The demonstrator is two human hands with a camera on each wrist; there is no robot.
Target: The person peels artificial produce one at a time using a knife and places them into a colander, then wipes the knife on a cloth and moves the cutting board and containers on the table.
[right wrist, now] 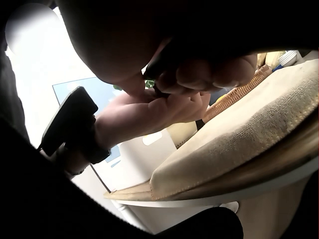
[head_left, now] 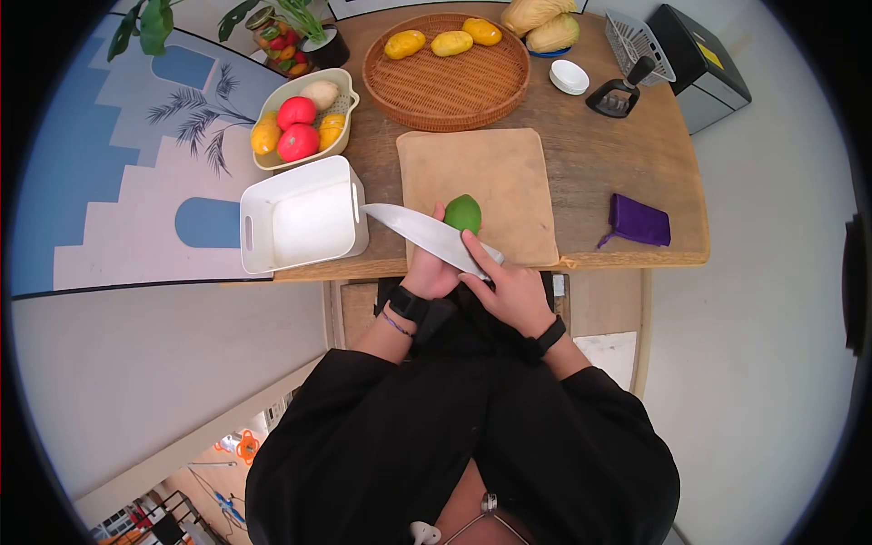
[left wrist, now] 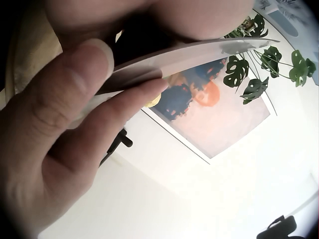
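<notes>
My left hand (head_left: 434,275) holds a smooth green fruit (head_left: 463,213) with a slightly pointed top, close over the tan mat (head_left: 477,163). A large kitchen knife (head_left: 413,225) is in my right hand (head_left: 520,298), its broad pale blade slanting across the left palm with the tip toward the white bin. In the left wrist view, a thumb (left wrist: 65,84) and forefinger pinch the blade (left wrist: 189,57). The blade hides the lower part of the fruit. Only a sliver of green fruit (right wrist: 149,83) shows between the hands in the right wrist view.
On the left stand a white bin (head_left: 350,195) and a cream colander (head_left: 350,95) with red and yellow produce. Behind the mat sits a wicker tray (head_left: 445,86) with yellow fruits. A purple pouch (head_left: 640,221), a black-handled tool (head_left: 618,95) and a white bowl (head_left: 569,78) are on the right.
</notes>
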